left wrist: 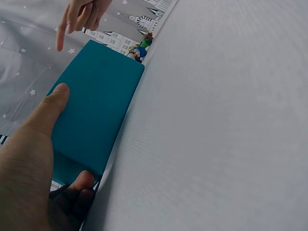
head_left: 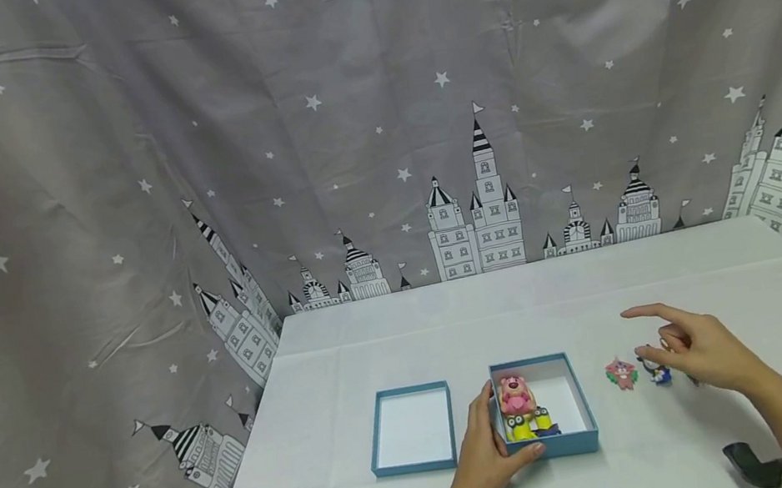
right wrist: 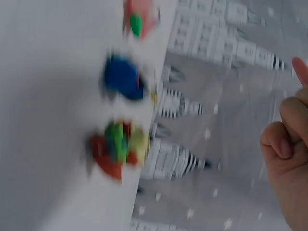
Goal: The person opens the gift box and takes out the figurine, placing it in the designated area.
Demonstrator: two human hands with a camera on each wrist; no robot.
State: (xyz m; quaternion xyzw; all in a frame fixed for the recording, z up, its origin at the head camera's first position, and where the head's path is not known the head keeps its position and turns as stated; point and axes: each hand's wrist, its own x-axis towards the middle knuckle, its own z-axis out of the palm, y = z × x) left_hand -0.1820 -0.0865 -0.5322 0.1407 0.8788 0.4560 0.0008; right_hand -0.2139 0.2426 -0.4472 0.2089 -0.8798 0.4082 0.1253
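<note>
My left hand (head_left: 479, 452) grips a blue box (head_left: 574, 443) at its left side, thumb along the front wall. The same box (left wrist: 98, 103) shows its outer wall in the left wrist view. Inside it lie a pink bear figurine (head_left: 516, 396) and two yellow minion figurines (head_left: 519, 427). My right hand (head_left: 711, 352), holding nothing, hovers by the loose figurines with index finger and thumb spread, other fingers curled. Nearby are a pink figurine with green sides (head_left: 621, 373), a blue-and-white one (head_left: 658, 373) and a red, green and yellow one (right wrist: 118, 144), blurred in the right wrist view.
A shallow blue-rimmed box lid or tray (head_left: 417, 468) lies left of the box on the white-covered table (head_left: 327, 422). A black curved object (head_left: 754, 466) is beside my right forearm. A grey curtain (head_left: 342, 116) with castles and stars hangs behind.
</note>
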